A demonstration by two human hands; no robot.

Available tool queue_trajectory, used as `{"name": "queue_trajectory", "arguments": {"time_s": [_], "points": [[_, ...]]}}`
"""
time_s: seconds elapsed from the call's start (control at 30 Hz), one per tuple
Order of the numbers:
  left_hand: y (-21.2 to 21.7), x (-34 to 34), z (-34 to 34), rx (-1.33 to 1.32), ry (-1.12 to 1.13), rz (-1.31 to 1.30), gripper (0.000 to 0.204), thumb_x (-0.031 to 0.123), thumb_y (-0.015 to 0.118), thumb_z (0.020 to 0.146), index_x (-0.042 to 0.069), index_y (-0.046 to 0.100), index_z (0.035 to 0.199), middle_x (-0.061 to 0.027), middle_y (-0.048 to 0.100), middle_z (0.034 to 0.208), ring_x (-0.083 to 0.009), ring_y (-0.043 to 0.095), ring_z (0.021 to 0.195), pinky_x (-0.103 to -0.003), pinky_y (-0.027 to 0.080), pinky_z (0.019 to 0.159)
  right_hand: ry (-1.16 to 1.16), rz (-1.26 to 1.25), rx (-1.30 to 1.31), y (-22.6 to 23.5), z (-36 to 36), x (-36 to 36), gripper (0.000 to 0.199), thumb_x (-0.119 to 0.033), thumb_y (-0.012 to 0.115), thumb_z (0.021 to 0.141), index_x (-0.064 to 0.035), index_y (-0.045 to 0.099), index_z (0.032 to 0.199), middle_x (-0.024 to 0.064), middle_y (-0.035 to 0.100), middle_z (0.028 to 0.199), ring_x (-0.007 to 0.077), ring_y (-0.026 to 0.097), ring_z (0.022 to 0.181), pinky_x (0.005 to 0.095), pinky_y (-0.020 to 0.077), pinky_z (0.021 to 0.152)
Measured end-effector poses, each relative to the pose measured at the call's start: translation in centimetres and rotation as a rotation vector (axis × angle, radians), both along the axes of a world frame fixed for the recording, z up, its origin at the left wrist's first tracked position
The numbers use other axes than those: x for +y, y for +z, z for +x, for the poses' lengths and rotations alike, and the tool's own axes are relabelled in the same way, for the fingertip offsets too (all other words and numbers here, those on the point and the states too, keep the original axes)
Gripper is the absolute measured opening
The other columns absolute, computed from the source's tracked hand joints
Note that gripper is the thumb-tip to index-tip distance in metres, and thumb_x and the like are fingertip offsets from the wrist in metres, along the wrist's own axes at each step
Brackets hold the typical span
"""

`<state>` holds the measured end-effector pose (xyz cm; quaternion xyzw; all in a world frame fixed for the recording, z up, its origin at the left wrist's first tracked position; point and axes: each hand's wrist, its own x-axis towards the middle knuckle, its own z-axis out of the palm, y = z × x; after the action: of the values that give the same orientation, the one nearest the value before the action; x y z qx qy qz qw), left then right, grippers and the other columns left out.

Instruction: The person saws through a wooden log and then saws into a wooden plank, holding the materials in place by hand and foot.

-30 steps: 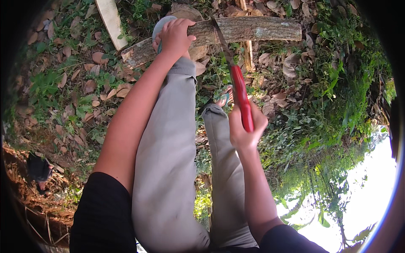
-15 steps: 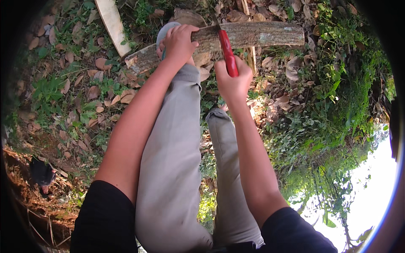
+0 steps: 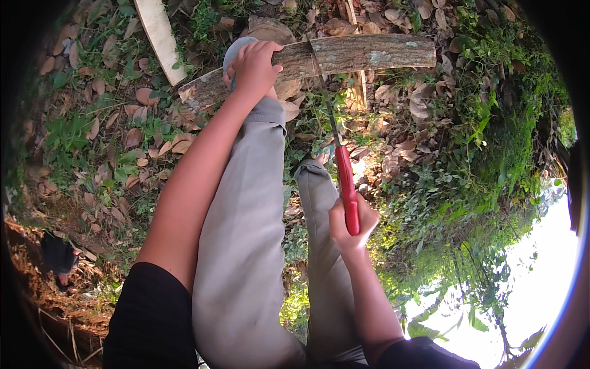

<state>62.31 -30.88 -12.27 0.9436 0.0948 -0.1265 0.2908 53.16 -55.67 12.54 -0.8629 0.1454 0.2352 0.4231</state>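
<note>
A bark-covered length of wood (image 3: 375,53) lies crosswise at the top of the head view. My left hand (image 3: 253,66) grips it left of its middle, fingers curled over it, beside my sandalled foot (image 3: 236,50). A handsaw with a red handle (image 3: 345,178) is in my right hand (image 3: 355,221), whose fingers are closed round the handle's near end. The saw's narrow blade (image 3: 330,111) slants up and away to the wood and crosses it just right of my left hand. Any cut under the blade is too fine to make out.
A pale board (image 3: 161,43) lies at the upper left. Under the wood are a thin wooden strip (image 3: 359,89) and a cut log end (image 3: 270,27). Dry leaves (image 3: 182,144) and green plants cover the ground. A dark object (image 3: 58,253) is at the far left.
My right hand has drawn the saw back toward my body, so much more of its blade shows on the near side of the wood. My left hand keeps its hold.
</note>
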Motion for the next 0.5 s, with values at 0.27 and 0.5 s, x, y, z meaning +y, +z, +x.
{"name": "queue_trajectory", "arguments": {"time_s": [0.27, 0.5], "points": [[-1.0, -0.7, 0.8, -0.032, 0.024, -0.023, 0.044, 0.014, 0.086, 0.074, 0.015, 0.069, 0.115, -0.006, 0.069, 0.119, -0.0287, 0.059, 0.123, -0.045, 0.038, 0.111, -0.218, 0.182, 0.135, -8.4, 8.9, 4.1, 0.023, -0.012, 0.066, 0.086, -0.0014, 0.054, 0.07, 0.0004, 0.05, 0.055, 0.0069, 0.043, 0.051, 0.0306, 0.0376, 0.047], [-0.5, -0.7, -0.7, -0.068, 0.028, 0.012, 0.045, 0.013, 0.085, 0.075, 0.015, 0.069, 0.117, -0.0054, 0.07, 0.12, -0.0288, 0.058, 0.124, -0.045, 0.037, 0.112, -0.082, 0.166, 0.092, -4.9, 6.8, 2.9, 0.021, -0.011, 0.069, 0.084, -0.0013, 0.057, 0.07, -0.002, 0.051, 0.057, 0.0046, 0.044, 0.054, 0.0266, 0.038, 0.049]]}}
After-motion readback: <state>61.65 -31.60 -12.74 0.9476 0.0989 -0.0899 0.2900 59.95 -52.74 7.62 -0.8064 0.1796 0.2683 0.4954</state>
